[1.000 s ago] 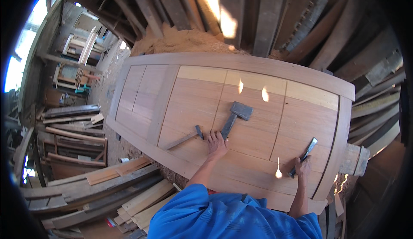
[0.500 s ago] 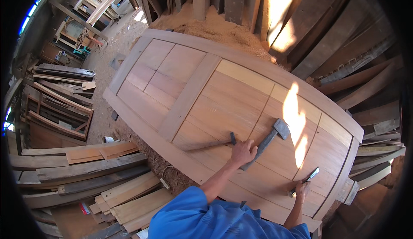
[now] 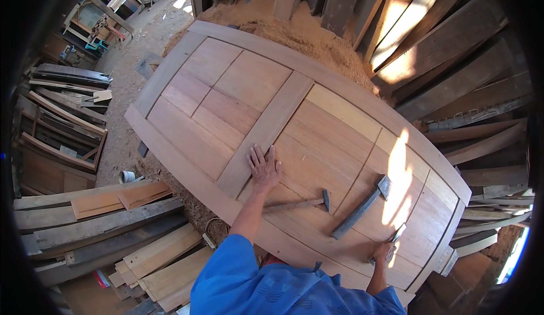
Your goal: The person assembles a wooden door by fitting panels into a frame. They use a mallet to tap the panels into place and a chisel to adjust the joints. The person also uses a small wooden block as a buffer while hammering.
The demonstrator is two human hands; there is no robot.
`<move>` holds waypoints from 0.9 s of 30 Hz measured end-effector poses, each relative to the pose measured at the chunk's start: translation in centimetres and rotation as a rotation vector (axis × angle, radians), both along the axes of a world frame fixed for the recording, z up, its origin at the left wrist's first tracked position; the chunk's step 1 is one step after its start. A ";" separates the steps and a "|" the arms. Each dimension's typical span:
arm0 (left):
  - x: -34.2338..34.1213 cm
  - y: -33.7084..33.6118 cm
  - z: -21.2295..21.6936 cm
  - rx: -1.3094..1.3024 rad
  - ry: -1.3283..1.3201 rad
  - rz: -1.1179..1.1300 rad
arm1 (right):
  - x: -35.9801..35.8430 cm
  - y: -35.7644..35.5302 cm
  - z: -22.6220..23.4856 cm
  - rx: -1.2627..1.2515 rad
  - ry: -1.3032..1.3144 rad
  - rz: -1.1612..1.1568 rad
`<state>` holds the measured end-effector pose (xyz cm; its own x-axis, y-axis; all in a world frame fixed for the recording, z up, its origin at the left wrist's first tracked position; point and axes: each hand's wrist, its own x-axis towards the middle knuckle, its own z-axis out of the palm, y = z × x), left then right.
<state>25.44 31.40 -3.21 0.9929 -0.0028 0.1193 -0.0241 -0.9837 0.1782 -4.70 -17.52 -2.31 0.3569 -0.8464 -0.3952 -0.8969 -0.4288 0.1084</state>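
Note:
A large wooden door [image 3: 238,82] lies flat in front of me, with panels and a middle rail. My left hand [image 3: 264,167] rests flat on it, fingers spread, beside the middle rail. A small hammer [image 3: 297,203] with a wooden handle lies just right of that hand, untouched. A bigger hammer [image 3: 362,205] lies farther right. My right hand [image 3: 385,252] grips a chisel [image 3: 396,234] near the door's lower right corner.
Sawdust [image 3: 294,26] is piled behind the door. Planks [image 3: 96,224] are stacked on the left and more boards [image 3: 476,88] lean at the right. A small white cup [image 3: 127,176] sits on the ground by the door's edge.
My left hand has left the small hammer and moved left across the door, now lying flat on the wood. The view has swung left. My right hand still holds the chisel.

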 end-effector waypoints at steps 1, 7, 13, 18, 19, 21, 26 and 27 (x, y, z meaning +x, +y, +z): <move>0.0 -0.2 0.2 -0.004 -0.007 0.001 | 0.4 -0.3 0.2 0.018 0.017 0.002; 0.2 -0.3 0.6 -0.006 -0.030 0.008 | 2.4 -0.7 1.8 0.125 0.060 0.050; 2.0 -0.6 -0.7 0.025 -0.021 0.090 | 2.7 0.9 2.4 0.080 -0.066 0.056; 2.9 -1.6 -0.5 0.016 0.159 0.110 | 1.5 -0.5 1.7 0.137 -0.089 0.045; 2.4 -0.6 -1.5 0.021 0.155 0.075 | 1.7 -0.7 1.5 0.154 -0.092 0.010; 0.6 -0.4 -1.6 -0.038 0.268 -0.097 | 1.9 -1.1 3.0 0.263 -0.095 0.006; -7.0 -7.3 1.5 -0.135 0.380 -0.357 | 0.7 0.0 6.2 0.183 -0.174 -0.154; -7.7 -9.3 2.1 -0.142 0.339 -0.382 | 0.2 0.1 6.4 0.182 -0.218 -0.153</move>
<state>17.73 22.08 -1.13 0.9071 -0.3790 -0.1832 -0.2940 -0.8818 0.3689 -4.52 -17.45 4.07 0.3244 -0.8191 -0.4732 -0.9459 -0.2822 -0.1600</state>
